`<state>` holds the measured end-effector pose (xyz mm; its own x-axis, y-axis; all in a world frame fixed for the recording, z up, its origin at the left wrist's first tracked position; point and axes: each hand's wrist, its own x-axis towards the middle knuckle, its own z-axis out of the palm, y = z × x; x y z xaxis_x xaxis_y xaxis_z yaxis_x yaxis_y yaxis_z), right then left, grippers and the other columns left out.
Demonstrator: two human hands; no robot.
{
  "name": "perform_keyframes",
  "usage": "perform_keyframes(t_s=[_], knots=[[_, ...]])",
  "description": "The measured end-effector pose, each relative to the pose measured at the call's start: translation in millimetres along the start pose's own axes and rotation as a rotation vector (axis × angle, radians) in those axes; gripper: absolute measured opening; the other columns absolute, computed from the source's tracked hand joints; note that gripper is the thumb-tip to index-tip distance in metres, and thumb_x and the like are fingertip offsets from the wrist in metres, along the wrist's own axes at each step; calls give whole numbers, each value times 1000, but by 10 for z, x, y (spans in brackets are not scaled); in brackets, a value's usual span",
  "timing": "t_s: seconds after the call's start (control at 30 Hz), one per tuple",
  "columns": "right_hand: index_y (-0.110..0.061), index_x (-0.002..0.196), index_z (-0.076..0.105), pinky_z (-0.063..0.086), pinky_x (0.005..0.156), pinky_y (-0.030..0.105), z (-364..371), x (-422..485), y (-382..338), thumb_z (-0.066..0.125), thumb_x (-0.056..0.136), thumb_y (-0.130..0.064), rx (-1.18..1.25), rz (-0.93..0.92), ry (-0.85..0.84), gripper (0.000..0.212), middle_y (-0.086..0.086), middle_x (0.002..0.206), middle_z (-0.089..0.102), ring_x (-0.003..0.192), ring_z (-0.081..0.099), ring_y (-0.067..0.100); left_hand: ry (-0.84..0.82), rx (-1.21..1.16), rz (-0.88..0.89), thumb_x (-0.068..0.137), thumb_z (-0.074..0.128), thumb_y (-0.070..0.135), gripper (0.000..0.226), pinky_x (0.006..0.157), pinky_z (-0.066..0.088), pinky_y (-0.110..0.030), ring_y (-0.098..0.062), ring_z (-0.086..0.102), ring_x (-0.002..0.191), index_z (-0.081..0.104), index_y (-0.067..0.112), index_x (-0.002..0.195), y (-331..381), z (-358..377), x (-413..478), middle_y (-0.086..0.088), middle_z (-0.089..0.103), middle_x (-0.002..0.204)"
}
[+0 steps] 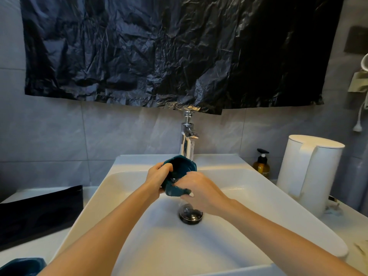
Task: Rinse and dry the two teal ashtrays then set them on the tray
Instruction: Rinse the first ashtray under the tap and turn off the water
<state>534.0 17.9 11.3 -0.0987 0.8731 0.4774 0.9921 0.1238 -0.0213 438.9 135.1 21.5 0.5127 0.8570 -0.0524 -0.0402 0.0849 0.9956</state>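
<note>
**Inspector:** While water runs from the chrome tap point(187, 140), how far along?

**Assessor:** First rinse, I judge. Left hand point(157, 177) grips the glossy teal ashtray point(180, 168) by the rim and right hand point(201, 191) pinches its lower edge, over the white basin point(239, 226). The other teal ashtray point(22, 266) sits on the worktop point(29, 250). Drying and the black tray point(39, 212) remain.

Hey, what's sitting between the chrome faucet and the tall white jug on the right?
In the head view, a small amber bottle with a black pump stands between the chrome faucet and the tall white jug, behind the sink's rim.
</note>
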Motion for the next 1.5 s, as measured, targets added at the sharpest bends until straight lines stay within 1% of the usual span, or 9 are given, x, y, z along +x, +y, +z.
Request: perform_keyframes(t_s=[0.13, 0.4, 0.53, 0.7, 0.83, 0.97, 1.2, 1.37, 1.5], knots=[[-24, 133, 50, 32, 112, 33, -17, -22, 68, 57, 91, -31, -267, -82, -87, 43, -5, 134, 55, 125, 46, 15, -51, -8, 11, 89, 51, 12, 19, 72, 53, -33, -21, 55, 91, 59, 16, 107, -21, 30, -9, -10, 62, 101], [-2, 144, 31, 10, 119, 35, -43, -4, 125, 42, 88, -62, -614, 57, -103, 83, 14, 145, 42, 137, 33, 25, -252, -110, -80, 92, 58, 36, 33, 75, 58, -38, -26, 63, 104, 55, 19, 120, -102, 144, -20, -10, 66, 114], [-16, 137, 45, 27, 110, 31, -60, -62, 40, 55, 89, -41, -328, -21, -135, 55, 2, 137, 51, 126, 44, 21, -287, -78, -107, 93, 57, 37, 32, 86, 55, -44, -27, 62, 106, 56, 19, 119, -149, 140, 3, -10, 66, 114], [-6, 138, 42, 14, 118, 34, -71, 1, 105, 53, 85, -54, -528, -3, -134, 72, 10, 137, 51, 131, 41, 24, -288, -38, -89, 92, 57, 40, 34, 84, 56, -44, -27, 63, 106, 57, 20, 119, -129, 110, 16, -9, 66, 114], [-13, 135, 46, 37, 103, 33, -32, -25, 67, 54, 88, -44, -413, 27, -144, 57, 6, 132, 55, 116, 52, 24, -275, -30, -89, 92, 56, 41, 37, 86, 55, -43, -27, 61, 108, 55, 20, 123, -118, 97, 14, -9, 65, 116], [-15, 138, 42, 31, 108, 31, -10, 25, 61, 62, 82, -42, -372, 48, -152, 66, 4, 139, 49, 126, 44, 22, -312, -23, -93, 93, 54, 41, 35, 83, 56, -41, -26, 60, 109, 54, 21, 122, -98, 119, -29, -9, 64, 118], [-33, 119, 59, 49, 85, 30, -113, -78, 90, 59, 86, -33, -144, -28, -118, 32, -16, 126, 56, 120, 46, 13, -282, 17, -48, 93, 55, 40, 35, 77, 58, -38, -25, 63, 105, 52, 20, 122, -82, 80, -34, -7, 65, 116], [-21, 123, 59, 26, 114, 35, -69, -45, 192, 51, 84, -50, -402, -180, -110, 49, -3, 127, 60, 126, 46, 18, -350, 12, -78, 93, 56, 38, 32, 82, 57, -40, -24, 63, 106, 54, 23, 121, -61, 98, -84, -6, 65, 116], [-6, 126, 57, 20, 116, 34, -90, -23, 145, 57, 81, -58, -595, -49, -50, 69, 9, 120, 65, 120, 54, 22, -273, 3, -25, 93, 56, 39, 35, 80, 57, -40, -26, 60, 107, 52, 21, 122, -16, 72, -62, -8, 63, 116]])
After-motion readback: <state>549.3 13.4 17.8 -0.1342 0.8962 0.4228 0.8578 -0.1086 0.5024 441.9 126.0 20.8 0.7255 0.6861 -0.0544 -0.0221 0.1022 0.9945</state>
